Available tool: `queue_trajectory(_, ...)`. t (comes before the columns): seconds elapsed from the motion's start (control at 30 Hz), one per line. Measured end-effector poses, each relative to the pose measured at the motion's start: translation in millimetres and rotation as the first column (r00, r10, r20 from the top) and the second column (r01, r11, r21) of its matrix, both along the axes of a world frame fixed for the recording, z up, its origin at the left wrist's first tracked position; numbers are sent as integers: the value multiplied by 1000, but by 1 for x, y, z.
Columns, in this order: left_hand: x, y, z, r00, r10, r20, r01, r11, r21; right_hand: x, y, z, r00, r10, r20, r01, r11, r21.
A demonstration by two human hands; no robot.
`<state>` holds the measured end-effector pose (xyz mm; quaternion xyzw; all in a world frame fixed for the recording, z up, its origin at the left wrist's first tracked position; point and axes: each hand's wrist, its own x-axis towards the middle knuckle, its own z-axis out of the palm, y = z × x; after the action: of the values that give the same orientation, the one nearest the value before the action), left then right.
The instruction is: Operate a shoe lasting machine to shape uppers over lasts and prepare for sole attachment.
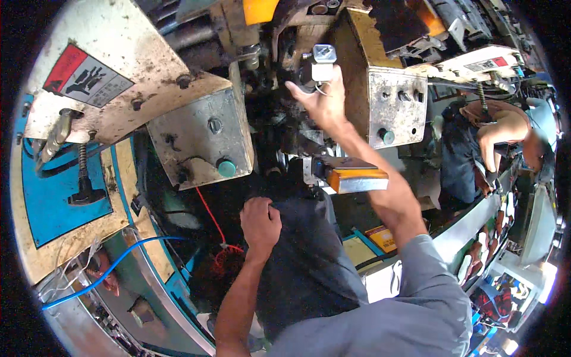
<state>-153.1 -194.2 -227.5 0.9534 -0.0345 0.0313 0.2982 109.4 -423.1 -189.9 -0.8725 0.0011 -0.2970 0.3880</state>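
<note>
White box | right hand at it | left hand by knee

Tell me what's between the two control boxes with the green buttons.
In the head view, dark machinery, the right hand and a small white device by its fingers show between them.

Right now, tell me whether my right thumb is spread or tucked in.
Spread: on the right hand, the thumb points out leftward, apart from the white device.
</note>
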Motion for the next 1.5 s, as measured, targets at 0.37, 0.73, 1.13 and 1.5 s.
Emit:
queue_trajectory(0.37, 3, -1, 5, 997, 6, -71, -3, 999, 43, -2, -5, -1, 998, 57, 20, -57, 998, -16)
queue_trajectory(0.73, 0, 1, 5, 1000, 0, -18, 1, 1000, 18, -1, -6, -2, 997, 14, 81, -2, 990, -144)
queue_trajectory(1.13, 0, 7, -5, 1000, 2, -1, -2, 1000, -15, -9, 8, 4, 1000, 16, -2, -16, 996, -91)
queue_trajectory(1.5, 1, -2, 1, 998, 4, -64, -5, 1000, -20, -1, -7, -6, 999, 31, -6, -32, 986, -162)
